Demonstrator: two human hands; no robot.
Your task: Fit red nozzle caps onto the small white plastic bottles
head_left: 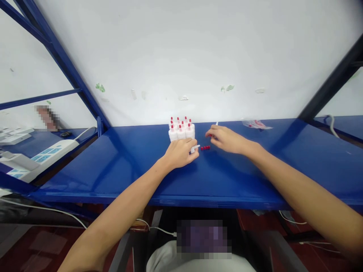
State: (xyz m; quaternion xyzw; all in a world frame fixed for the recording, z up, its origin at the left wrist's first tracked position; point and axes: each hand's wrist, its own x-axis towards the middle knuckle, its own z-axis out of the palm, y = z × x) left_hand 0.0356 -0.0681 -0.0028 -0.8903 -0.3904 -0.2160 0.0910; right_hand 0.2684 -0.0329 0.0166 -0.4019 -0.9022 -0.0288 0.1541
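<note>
My left hand (180, 153) is closed around a white nozzle (195, 149) whose narrow tip points right. The fingers hide whether a bottle is attached to it. Behind that hand a tight group of white squeeze bottles (181, 133) stands upright, with red caps on their nozzles. Between my hands, several small red caps (205, 148) lie in a short row on the blue table (136, 166). My right hand (224, 138) hovers just beyond the row, thumb and fingers pinched on a small red cap (210, 135), mostly covered. A white tip (217, 123) shows above its knuckles.
A clear plastic bag (256, 124) with red in it lies at the back right, near the white wall (198, 56). White power strips (42, 158) occupy a shelf to the left. Blue metal posts (68, 64) frame the left side of the table.
</note>
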